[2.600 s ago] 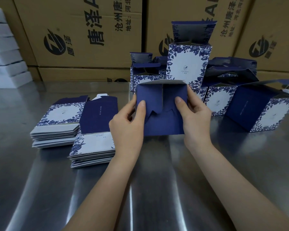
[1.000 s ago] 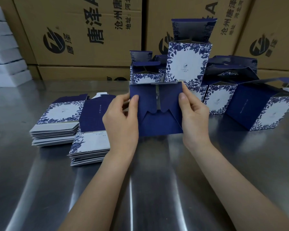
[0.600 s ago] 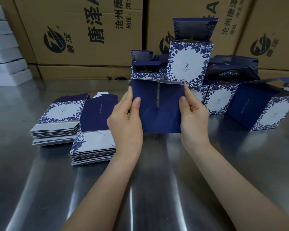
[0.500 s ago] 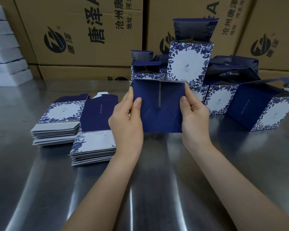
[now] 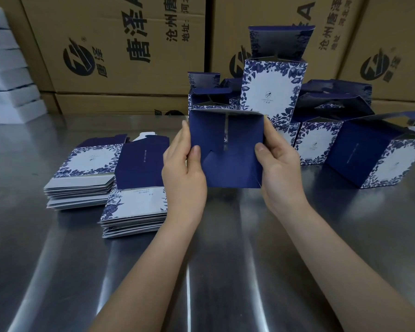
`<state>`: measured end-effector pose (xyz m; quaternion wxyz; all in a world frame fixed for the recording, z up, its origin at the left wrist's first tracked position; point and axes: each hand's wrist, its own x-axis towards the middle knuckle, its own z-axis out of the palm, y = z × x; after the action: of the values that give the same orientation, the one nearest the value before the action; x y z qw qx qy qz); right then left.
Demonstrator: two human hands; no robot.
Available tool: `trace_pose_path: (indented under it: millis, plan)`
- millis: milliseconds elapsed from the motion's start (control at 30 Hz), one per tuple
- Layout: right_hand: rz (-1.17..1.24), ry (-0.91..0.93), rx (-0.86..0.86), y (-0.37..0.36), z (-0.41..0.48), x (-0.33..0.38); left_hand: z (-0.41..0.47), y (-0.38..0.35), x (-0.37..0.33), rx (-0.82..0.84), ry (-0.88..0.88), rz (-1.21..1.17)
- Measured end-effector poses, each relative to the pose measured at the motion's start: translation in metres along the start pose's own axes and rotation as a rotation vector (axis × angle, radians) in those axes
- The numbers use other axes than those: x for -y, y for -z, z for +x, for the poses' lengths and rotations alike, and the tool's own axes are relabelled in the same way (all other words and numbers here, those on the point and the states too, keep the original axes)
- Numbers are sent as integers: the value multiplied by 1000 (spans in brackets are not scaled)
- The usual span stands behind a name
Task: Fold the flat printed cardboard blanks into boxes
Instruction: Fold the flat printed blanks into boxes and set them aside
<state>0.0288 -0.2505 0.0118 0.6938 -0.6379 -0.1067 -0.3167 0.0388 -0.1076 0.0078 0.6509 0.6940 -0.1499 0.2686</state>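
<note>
Half-folded box (image 5: 228, 154) is held over the steel table (image 5: 201, 271), its navy bottom face turned to the camera. The bottom flaps overlap, with a narrow vertical slit open between the two upper flaps and a notched flap edge crossing the lower half. The left hand (image 5: 183, 173) grips the box's left edge: the thumb (image 5: 197, 152) lies flat on the bottom face just beside the left notch, and the fingers (image 5: 183, 133) are curled behind the left wall, only their sides showing. The right hand (image 5: 280, 168) grips the right edge: the thumb (image 5: 260, 149) presses on the face just inside that edge, and the fingers (image 5: 270, 127) are wrapped behind the right wall. The box is thus pinched between thumbs in front and fingers behind. Cannot tell if its lower edge touches the table. Left of the box are two stacks of flat blanks: the near stack (image 5: 134, 209) partly hidden by the left hand, the far stack (image 5: 82, 178) beyond it. Directly behind the box are folded boxes with lids up, including a tall box (image 5: 271, 89) stacked on others. Right of the box, a tilted box (image 5: 379, 154) rests on the table. Further behind stand brown shipping cartons (image 5: 120, 44).
</note>
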Motion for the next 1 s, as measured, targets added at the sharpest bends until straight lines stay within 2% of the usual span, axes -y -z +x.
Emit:
trace_pose_path:
  millis: [233,400,567,1000]
  plan:
    - [-34,49,27,1,-2,7,-3,-1,-4,-4,38,-35]
    - [-222,160,97,3,-1,3,-3,-1,-4,-23,43,-79]
    - [-177,131,81,1,-2,4,-5,-2,-5,-31,-12,-76]
    - [-147,43,50,-2,-3,5,-6,-1,-6,-8,-22,-27]
